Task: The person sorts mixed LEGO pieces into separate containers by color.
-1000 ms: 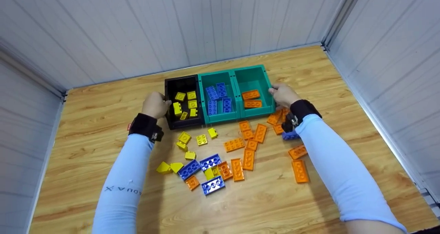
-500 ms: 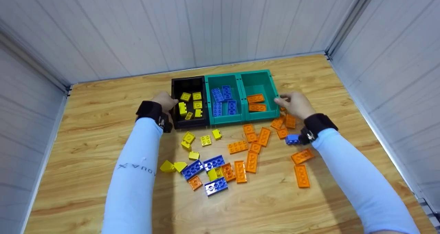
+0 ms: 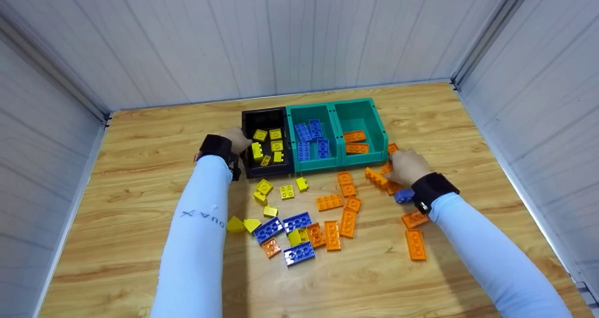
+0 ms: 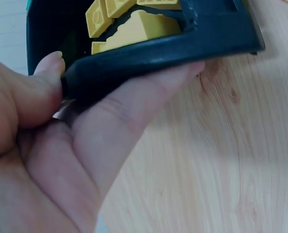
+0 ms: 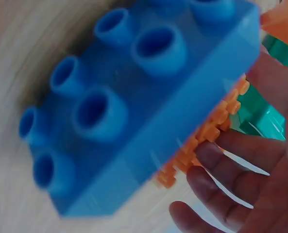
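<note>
My left hand (image 3: 237,140) grips the side wall of a black bin (image 3: 266,170). Its thumb hooks over the rim and the fingers lie along the outside, as the left wrist view shows. Several yellow bricks (image 3: 257,150) lie in that bin. Beside it stand two joined green bins (image 3: 340,161), one with blue bricks (image 3: 323,148), one with orange bricks (image 3: 357,148). My right hand (image 3: 409,167) is low among loose orange bricks at the right bin's front corner, fingers spread loosely against them. One long orange brick (image 3: 376,177) is tilted by its fingertips. A blue brick (image 5: 148,97) looms before the right wrist camera.
Loose yellow bricks (image 3: 287,192), blue bricks (image 3: 299,254) and orange bricks (image 3: 332,235) are scattered in front of the bins. More orange bricks (image 3: 415,244) lie near the right forearm. Pale panel walls (image 3: 271,42) border the wooden table (image 3: 355,285).
My right hand has let go of the right green bin's edge and come down onto the loose orange bricks. One orange brick has shifted right. My left hand keeps its hold on the black bin.
</note>
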Action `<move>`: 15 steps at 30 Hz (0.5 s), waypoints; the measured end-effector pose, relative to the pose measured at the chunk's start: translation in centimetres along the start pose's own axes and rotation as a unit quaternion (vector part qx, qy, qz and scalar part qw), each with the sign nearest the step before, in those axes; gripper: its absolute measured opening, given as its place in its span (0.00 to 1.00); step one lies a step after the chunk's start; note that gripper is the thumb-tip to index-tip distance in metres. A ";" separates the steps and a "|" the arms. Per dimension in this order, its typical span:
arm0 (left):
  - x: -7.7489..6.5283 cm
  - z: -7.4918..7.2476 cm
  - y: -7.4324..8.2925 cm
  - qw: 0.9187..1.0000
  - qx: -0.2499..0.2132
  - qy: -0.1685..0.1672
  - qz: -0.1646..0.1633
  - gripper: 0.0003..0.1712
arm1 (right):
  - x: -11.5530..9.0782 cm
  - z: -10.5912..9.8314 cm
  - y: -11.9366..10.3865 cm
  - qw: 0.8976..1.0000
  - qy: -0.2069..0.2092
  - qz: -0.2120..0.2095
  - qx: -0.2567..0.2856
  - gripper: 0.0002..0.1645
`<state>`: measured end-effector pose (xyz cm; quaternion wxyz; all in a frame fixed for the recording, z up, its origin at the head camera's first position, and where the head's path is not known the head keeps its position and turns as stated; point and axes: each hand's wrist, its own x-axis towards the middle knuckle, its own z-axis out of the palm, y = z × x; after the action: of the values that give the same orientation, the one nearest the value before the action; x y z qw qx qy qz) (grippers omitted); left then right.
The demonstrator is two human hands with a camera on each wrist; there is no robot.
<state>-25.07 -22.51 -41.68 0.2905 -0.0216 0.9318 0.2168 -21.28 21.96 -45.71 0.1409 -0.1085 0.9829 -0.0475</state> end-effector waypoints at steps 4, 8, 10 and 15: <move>-0.1 -0.2 0.1 1.000 -0.007 0.003 0.000 0.20 | 0.1 -0.5 0.5 0.999 -0.019 -0.018 -0.027 0.36; 0.2 -0.2 0.1 1.000 0.014 -0.008 -0.004 0.18 | 0.0 -1.6 1.4 0.999 -0.019 -0.021 -0.019 0.39; 0.2 -0.1 0.2 1.000 0.025 -0.009 -0.005 0.18 | -0.2 -2.9 2.0 1.000 -0.016 -0.015 0.002 0.40; -0.1 0.0 0.0 0.999 0.037 -0.009 -0.002 0.21 | -0.3 -6.8 1.9 0.997 0.031 -0.017 0.066 0.44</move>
<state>-25.06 -22.50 -41.59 0.2998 -0.0102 0.9365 0.1814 -23.30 24.30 -39.32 0.1166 -0.1137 0.9796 -0.1176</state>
